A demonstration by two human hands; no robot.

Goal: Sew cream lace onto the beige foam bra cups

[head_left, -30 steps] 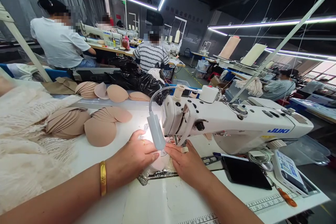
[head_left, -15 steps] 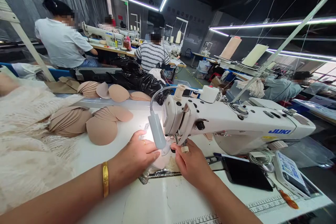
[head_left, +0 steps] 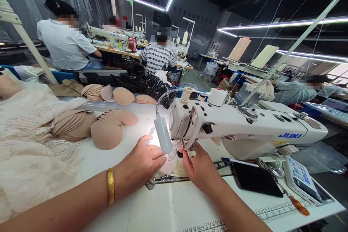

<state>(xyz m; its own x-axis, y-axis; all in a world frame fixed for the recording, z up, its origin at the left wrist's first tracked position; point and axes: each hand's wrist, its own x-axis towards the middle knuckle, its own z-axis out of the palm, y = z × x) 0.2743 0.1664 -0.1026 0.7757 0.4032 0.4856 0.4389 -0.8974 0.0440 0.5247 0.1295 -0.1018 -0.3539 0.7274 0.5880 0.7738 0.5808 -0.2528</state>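
Note:
Under the lit gooseneck lamp (head_left: 163, 136), a pale pink rounded piece (head_left: 168, 168) lies at the needle area of a white sewing machine (head_left: 244, 119). My left hand (head_left: 148, 159) rests on the left side of this piece, its fingers stretched out and laid down; the lamp hides part of the fingertips. My right hand (head_left: 199, 165) is at the right of the needle, thumb and fingers bent together beside the presser foot. Machine parts cover those fingertips, and what they pinch cannot be made out.
Fanned tan pads (head_left: 106, 135) lie on the left, beside cream lacy fabric (head_left: 32, 145). On the right are a black phone (head_left: 257, 178), a white box-shaped device (head_left: 301, 179) and coiled cable. A printed ruler (head_left: 206, 226) marks the front edge. Several co-workers sit beyond.
My right fingers have shifted slightly right, and the thumb no longer reaches as far left toward the needle. My left hand stays nearly in place. The view has moved a little.

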